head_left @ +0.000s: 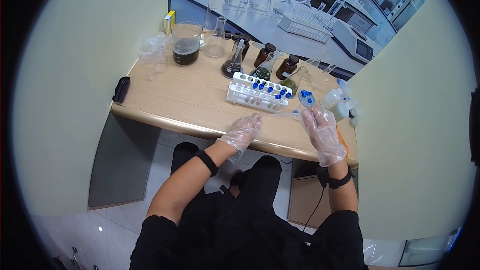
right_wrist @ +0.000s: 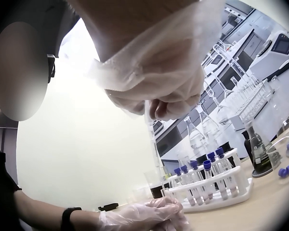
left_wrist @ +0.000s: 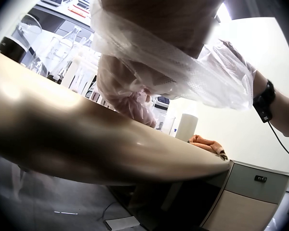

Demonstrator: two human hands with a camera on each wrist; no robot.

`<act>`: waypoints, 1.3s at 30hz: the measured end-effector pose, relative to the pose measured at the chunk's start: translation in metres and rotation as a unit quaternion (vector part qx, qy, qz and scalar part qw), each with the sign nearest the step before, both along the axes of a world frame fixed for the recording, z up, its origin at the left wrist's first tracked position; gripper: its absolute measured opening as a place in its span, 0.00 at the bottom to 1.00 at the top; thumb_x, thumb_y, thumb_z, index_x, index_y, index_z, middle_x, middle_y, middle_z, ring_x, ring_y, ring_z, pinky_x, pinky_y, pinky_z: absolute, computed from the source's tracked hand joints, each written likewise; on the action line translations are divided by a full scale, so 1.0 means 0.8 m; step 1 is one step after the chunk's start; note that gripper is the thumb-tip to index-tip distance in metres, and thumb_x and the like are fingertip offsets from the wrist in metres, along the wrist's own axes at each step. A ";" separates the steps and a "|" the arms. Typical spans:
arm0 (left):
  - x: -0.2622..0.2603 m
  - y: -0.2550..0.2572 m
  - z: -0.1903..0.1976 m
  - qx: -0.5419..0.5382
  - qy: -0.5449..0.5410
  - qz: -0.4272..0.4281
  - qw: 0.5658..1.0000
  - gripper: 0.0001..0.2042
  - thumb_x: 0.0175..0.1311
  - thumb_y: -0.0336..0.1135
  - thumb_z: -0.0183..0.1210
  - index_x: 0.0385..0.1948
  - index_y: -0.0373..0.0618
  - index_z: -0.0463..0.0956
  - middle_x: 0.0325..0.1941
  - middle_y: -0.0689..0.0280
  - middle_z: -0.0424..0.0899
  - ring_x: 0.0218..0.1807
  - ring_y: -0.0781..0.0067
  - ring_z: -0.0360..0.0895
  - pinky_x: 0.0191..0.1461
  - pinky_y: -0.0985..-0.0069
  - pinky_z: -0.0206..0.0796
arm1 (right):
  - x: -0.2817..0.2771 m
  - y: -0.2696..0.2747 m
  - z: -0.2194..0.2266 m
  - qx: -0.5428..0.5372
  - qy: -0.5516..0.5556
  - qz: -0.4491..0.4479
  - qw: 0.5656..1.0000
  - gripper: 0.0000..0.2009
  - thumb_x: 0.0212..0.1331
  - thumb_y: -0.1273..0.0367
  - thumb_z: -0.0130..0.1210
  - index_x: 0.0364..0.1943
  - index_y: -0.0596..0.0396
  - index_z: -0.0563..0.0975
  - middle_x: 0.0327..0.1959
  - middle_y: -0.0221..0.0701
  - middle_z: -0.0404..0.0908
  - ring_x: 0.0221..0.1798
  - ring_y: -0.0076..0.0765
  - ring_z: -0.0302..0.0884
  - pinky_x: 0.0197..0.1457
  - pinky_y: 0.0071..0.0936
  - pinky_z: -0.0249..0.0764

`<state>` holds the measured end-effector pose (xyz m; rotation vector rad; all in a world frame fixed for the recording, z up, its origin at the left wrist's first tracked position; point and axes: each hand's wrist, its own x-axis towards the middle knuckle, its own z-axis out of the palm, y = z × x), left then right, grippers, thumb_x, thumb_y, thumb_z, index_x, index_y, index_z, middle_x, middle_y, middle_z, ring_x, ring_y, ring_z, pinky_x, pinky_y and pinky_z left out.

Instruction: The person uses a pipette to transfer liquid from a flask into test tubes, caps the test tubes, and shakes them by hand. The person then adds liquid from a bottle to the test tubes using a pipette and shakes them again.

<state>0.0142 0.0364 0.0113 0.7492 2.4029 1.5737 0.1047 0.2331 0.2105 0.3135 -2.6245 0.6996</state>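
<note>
My gloved right hand (head_left: 320,129) is raised over the right part of the desk, its fingers curled round a thin translucent dropper (head_left: 286,114). The dropper points left toward my gloved left hand (head_left: 243,131), which is low at the desk's front edge with its fingers bent together. I cannot tell what the left fingers hold. Behind the hands stands a white test tube rack (head_left: 256,101) with several blue-capped tubes (right_wrist: 207,178) in it. A loose blue cap (head_left: 295,112) is beside the right fingertips, and a dish (head_left: 307,100) with more blue caps lies behind it.
Along the back are a beaker of dark liquid (head_left: 185,52), a clear flask (head_left: 215,45), flasks with dark contents (head_left: 233,65) and brown bottles (head_left: 287,66). White plastic bottles (head_left: 330,98) stand right. An orange cloth (left_wrist: 205,143) lies at the right front edge.
</note>
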 end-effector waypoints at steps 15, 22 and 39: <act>-0.004 0.002 -0.005 -0.018 0.014 0.006 1.000 0.16 0.80 0.47 0.51 0.58 0.47 0.74 0.39 0.50 0.85 0.44 0.46 0.83 0.51 0.57 0.73 | -0.004 0.006 -0.014 -0.010 0.021 -0.016 1.000 0.18 0.71 0.66 0.62 0.23 0.58 0.71 0.19 0.39 0.67 0.23 0.44 0.63 0.29 0.42 0.59; -0.005 0.003 -0.009 -0.017 0.017 0.002 1.000 0.16 0.80 0.47 0.50 0.57 0.47 0.74 0.39 0.51 0.85 0.43 0.46 0.83 0.50 0.57 0.73 | -0.007 0.003 -0.016 -0.044 0.008 -0.012 0.999 0.20 0.71 0.69 0.60 0.20 0.58 0.68 0.16 0.39 0.62 0.20 0.41 0.56 0.27 0.41 0.56; 0.002 0.000 -0.001 0.046 0.029 0.007 0.998 0.15 0.79 0.45 0.53 0.56 0.47 0.76 0.39 0.50 0.86 0.43 0.45 0.83 0.51 0.57 0.74 | -0.018 -0.004 -0.016 -0.138 -0.076 -0.093 0.983 0.26 0.73 0.65 0.62 0.16 0.56 0.64 0.17 0.23 0.56 0.24 0.20 0.51 0.26 0.32 0.51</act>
